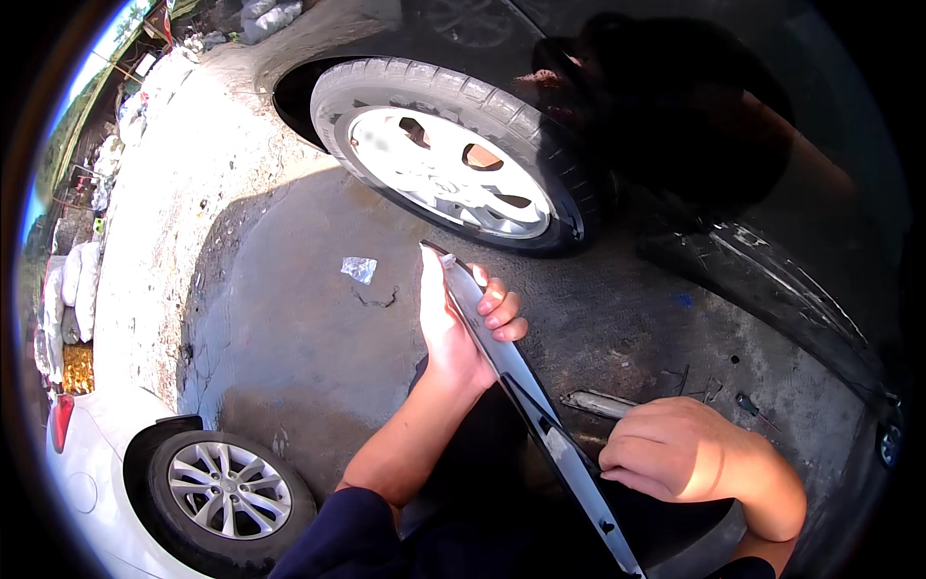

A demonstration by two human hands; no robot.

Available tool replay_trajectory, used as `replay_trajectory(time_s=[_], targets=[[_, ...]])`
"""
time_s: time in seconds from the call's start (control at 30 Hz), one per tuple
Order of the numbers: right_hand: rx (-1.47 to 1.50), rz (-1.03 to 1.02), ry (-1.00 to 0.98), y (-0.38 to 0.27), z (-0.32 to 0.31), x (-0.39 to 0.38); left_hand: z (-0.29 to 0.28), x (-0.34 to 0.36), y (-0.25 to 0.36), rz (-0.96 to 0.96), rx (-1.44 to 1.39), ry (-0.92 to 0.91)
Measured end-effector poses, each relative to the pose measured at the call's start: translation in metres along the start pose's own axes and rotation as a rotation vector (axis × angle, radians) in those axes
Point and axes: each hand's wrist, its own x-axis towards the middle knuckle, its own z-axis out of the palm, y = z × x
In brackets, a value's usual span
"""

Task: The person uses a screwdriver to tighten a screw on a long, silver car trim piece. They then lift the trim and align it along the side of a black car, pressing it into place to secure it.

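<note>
My left hand (461, 333) is wrapped round the upper end of a long narrow trim strip (530, 386), thumb on one side and fingers curled over the other. The strip slants down to the right across my lap, its pale, smooth inner face up and its edges dark. A thin black piece (526, 398) lies along its middle. My right hand (675, 449) is closed in a pinch beside the strip's lower half; what its fingertips hold is hidden. Just beyond its knuckles a pale, elongated object (598, 403) sticks out; I cannot tell whether the hand touches it.
A dark car body (617, 58) with a white-rimmed wheel (449, 174) stands ahead. A white car (106, 454) with a silver-spoked wheel (230, 487) is at left. On the concrete lie a clear plastic scrap (359, 269) and a small dark-handled tool (747, 403). Filled sacks (82, 285) stand far left.
</note>
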Motion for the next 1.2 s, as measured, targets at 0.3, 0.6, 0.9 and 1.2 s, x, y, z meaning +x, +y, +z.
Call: replay_trajectory(time_s=[0.3,0.6,0.9,1.2], targets=[[0.588,-0.035,0.086,-0.001,-0.004,-0.049,-0.011,-0.007,0.032,0.137,-0.048,0.11],[1.471,0.191,0.174,-0.015,0.009,-0.08,-0.05,-0.021,0.108,0.378,0.009,0.206],[1.071,0.636,0.581,0.001,-0.042,-0.208,-0.1,-0.025,0.139,0.383,0.019,0.171],[0.083,1.028,0.545,-0.001,-0.058,-0.187,-0.108,-0.025,0.145,0.371,0.036,0.135]])
